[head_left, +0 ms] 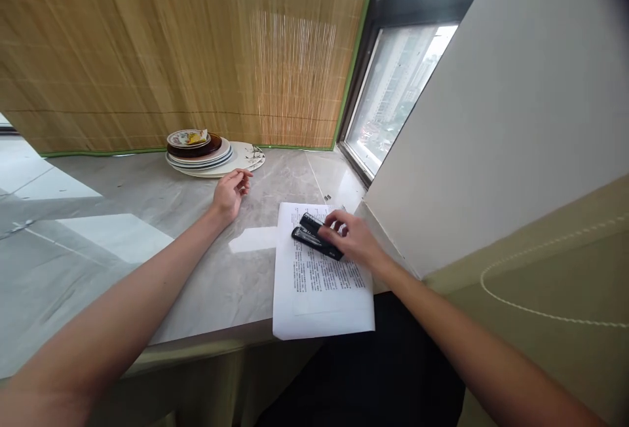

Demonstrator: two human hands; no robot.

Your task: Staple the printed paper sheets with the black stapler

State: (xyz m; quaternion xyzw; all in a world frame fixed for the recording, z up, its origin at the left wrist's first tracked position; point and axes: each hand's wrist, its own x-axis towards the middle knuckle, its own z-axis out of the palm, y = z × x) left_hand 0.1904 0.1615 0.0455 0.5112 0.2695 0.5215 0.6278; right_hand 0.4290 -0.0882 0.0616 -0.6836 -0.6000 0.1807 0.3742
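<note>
A black stapler lies at a slant on the printed sheets of paper, its top arm raised away from its base. My right hand grips the stapler's right end, with thumb and fingers around it. The paper rests on the grey stone-look ledge, and its near end sticks out past the front edge. To the left, my left hand rests on the ledge just in front of a stack of plates. Its fingers are loosely bent and slightly apart, holding nothing.
Behind the ledge hangs a bamboo blind. A window and a white wall panel close off the right side. Tiny dark bits lie just beyond the paper. Below the front edge, dark clothing shows.
</note>
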